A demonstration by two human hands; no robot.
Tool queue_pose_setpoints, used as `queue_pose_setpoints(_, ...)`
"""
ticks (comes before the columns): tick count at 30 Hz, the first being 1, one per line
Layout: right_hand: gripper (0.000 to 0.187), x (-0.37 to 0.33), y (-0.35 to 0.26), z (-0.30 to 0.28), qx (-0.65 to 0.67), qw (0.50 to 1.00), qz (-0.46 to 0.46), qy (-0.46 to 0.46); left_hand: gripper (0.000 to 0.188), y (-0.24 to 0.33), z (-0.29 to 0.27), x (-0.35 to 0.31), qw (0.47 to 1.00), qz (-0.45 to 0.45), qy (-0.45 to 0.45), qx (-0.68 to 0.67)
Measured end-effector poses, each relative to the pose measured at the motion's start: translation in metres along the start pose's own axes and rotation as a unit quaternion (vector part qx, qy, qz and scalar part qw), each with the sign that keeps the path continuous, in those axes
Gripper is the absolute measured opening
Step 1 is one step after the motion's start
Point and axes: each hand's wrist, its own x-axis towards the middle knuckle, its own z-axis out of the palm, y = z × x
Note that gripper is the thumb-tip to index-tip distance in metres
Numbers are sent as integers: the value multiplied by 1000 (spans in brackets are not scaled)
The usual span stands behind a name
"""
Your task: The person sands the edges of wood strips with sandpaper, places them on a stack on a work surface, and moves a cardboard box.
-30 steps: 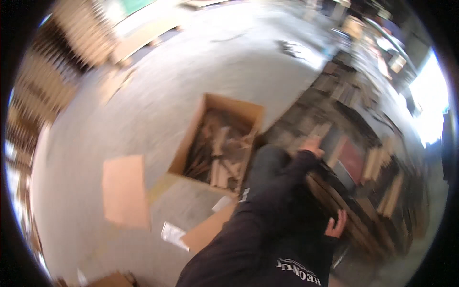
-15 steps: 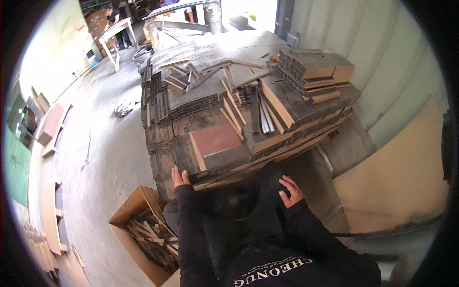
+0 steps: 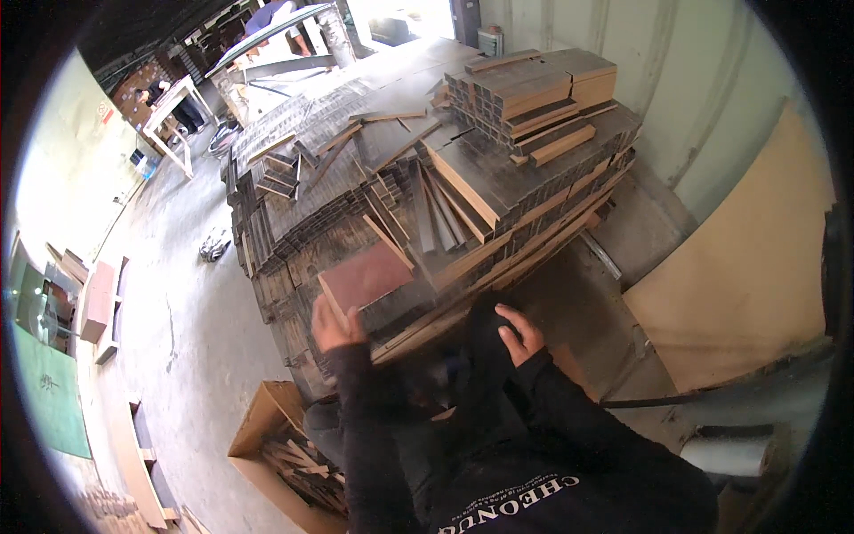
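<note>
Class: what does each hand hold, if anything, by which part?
Left hand: at near end of pale wooden strip; firm grip cannot be told. Right hand: nothing.

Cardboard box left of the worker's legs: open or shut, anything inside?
Open, not empty. The cardboard box shows jumbled wood strips through its uncovered top. How deep they go: cannot tell.
</note>
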Motion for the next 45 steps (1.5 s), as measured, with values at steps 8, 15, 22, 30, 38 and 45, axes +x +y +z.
queue_pose_setpoints(8, 40, 0, 15, 7, 175, 982, 74, 23, 44, 46, 125, 84, 965, -152, -189, -97)
queue_pose_setpoints(15, 42, -4, 29, -10, 206, 967, 129, 70, 35, 40, 132, 112, 916, -237, -323, -18)
queue_pose_setpoints(22, 41, 4, 41, -9, 232, 962, 120, 77, 26, -3, 112, 114, 691, -416, -148, -573)
queue_pose_setpoints(30, 25, -17, 73, 18, 75, 993, 60, 75, 12, -36, 53, 204, 760, -341, -213, -510)
queue_pose_setpoints(38, 14, 4, 48, 28, -75, 997, -16, 13, 29, -4, 79, 329, 969, -67, -20, -235)
queue_pose_setpoints(45, 14, 5, 88, 30, -96, 989, -77, 80, 72, 67, 114, 246, 834, -59, -208, -507)
